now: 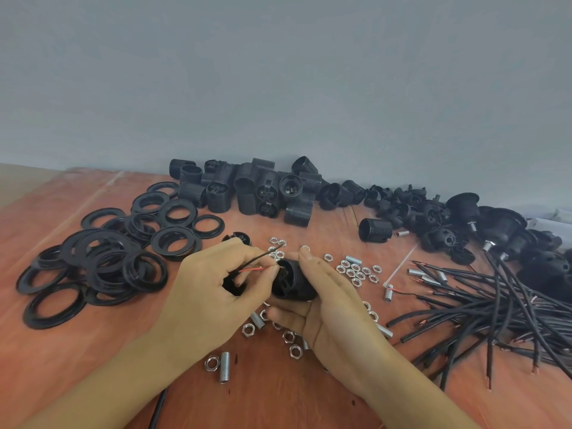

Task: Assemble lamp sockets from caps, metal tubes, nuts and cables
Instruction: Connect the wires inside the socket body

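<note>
My right hand cups a black threaded socket body over the middle of the table. My left hand holds a black cap with a cable whose thin red wire and black wire reach toward the socket body's end. The cable runs down under my left forearm. Loose nuts and short metal tubes lie scattered under and around both hands.
A heap of black rings lies at the left. Socket bodies are piled against the wall at the back, caps at the back right. A bundle of black cables spreads across the right side of the wooden table.
</note>
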Motion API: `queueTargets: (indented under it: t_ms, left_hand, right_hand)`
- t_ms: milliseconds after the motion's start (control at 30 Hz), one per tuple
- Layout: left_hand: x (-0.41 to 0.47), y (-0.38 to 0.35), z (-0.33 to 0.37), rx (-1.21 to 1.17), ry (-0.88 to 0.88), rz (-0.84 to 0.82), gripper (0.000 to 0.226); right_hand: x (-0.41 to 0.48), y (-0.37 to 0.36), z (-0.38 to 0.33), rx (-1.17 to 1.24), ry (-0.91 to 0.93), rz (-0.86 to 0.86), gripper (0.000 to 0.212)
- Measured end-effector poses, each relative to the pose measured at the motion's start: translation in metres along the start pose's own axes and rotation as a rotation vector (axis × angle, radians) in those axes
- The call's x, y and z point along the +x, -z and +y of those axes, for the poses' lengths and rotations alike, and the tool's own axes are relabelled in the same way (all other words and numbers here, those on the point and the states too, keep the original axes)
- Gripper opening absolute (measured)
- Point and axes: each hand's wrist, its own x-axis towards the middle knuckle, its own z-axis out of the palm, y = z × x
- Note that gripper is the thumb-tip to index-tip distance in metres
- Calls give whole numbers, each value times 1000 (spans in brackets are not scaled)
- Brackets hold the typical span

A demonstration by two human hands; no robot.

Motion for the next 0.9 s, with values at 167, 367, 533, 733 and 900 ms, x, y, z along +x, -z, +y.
queueTargets:
  t_ms: [167,367,533,733,900]
  left_hand:
    - [1,4,0,-17,-16,44,17]
    - [1,2,-2,-24,-30,26,18]
    - [0,1,-3,-29,-32,20,18]
    - [-1,1,-4,-29,-37,31,19]
    - [-1,1,-5,-23,-52,20,16]
  right_hand:
    - [4,5,0,45,28,63,34]
    - [1,1,-1,14,-5,23,38]
    - [2,2,-1,42,-3,20,49]
    - [3,3,0,20,27,32,35]
    - [1,2,1,-27,56,19,33]
